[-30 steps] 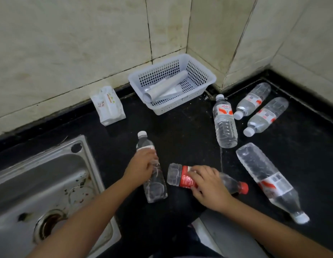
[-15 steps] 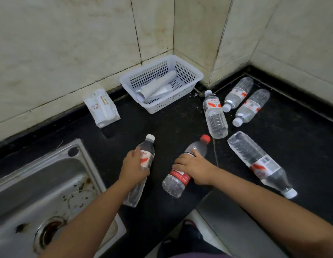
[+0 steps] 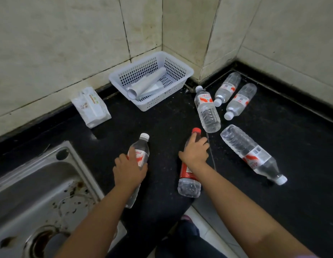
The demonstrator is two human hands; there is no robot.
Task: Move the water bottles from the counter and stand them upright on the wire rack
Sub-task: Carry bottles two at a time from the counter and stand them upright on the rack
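My left hand [image 3: 129, 169] grips a clear white-capped bottle [image 3: 140, 148] around its labelled middle, cap pointing away from me. My right hand [image 3: 196, 152] grips the neck end of a red-capped, red-labelled bottle [image 3: 188, 180], whose base points toward me. Several more clear bottles lie flat on the black counter [image 3: 162, 123] to the right: one beside the basket [image 3: 207, 110], two near the corner [image 3: 227, 88] [image 3: 240, 101], and a larger one [image 3: 251, 153] at the right. No wire rack is in view.
A white plastic basket [image 3: 177, 71] with rolled sheets sits in the wall corner. A white wipes packet [image 3: 90, 107] lies by the back wall. A steel sink [image 3: 31, 187] fills the lower left. The counter edge runs just below my hands.
Both held bottles have swung round so their caps point away from me. My right hand has slid from the red-labelled bottle's middle toward its neck.
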